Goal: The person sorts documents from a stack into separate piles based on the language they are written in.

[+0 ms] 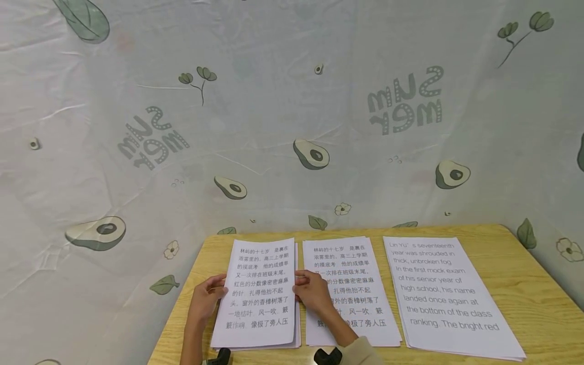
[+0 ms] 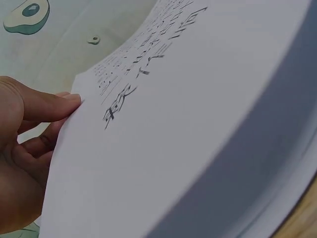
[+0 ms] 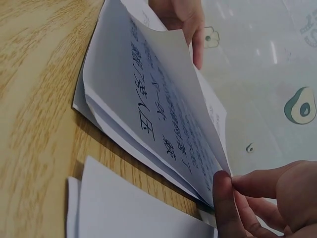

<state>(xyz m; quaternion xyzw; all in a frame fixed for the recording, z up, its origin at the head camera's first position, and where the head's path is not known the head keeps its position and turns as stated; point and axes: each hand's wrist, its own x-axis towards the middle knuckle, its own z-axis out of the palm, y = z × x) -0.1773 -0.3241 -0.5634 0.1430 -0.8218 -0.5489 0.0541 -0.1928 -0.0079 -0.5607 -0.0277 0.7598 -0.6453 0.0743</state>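
Observation:
Between both hands is a printed sheet of paper (image 1: 260,296) with Chinese characters, held over the left paper stack (image 1: 298,329). My left hand (image 1: 204,300) pinches its left edge; in the left wrist view the thumb of the left hand (image 2: 29,109) lies on top of the paper. My right hand (image 1: 315,293) pinches the right edge, its forearm passing over the middle stack. From the right wrist view, the lifted sheet (image 3: 171,54) bows up from another printed page (image 3: 143,94) beneath it, with the right hand (image 3: 272,203) at the near edge.
In the middle lies a second stack (image 1: 380,332) printed in Chinese. A third stack (image 1: 449,304), in English, lies to the right. All sit on a wood-grain table (image 1: 524,284). Behind it hangs a pale curtain (image 1: 274,101) with avocado prints.

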